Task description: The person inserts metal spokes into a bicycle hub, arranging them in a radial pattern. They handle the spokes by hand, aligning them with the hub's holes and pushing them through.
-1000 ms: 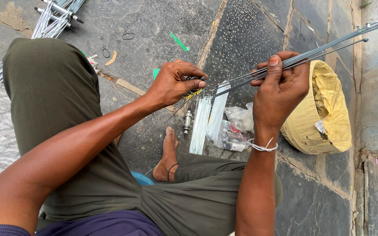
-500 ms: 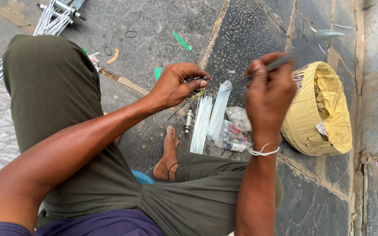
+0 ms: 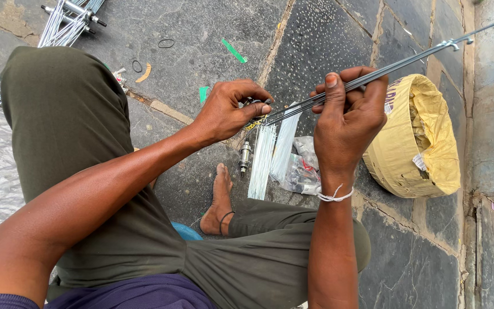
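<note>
My left hand [image 3: 231, 110] is closed around a small dark metal hub [image 3: 253, 105] held above the stone floor. My right hand [image 3: 348, 117] grips a thin bundle of long silver spokes [image 3: 407, 61] that run from the hub up to the right edge of the view. The near ends of the spokes meet the hub between my two hands. Below my hands lie a flat bunch of loose silver spokes [image 3: 262, 160] and another small hub [image 3: 245, 157] on the ground.
A yellow sack with its top rolled down [image 3: 413, 143] stands at the right beside a stone kerb. A clear plastic bag of small parts [image 3: 301, 171] lies by my bare foot [image 3: 218, 200]. More spokes and hubs [image 3: 67, 20] lie at the top left.
My right hand has shifted to the right and its spokes swung down then back up to a steady slant. My left hand stays on the hub.
</note>
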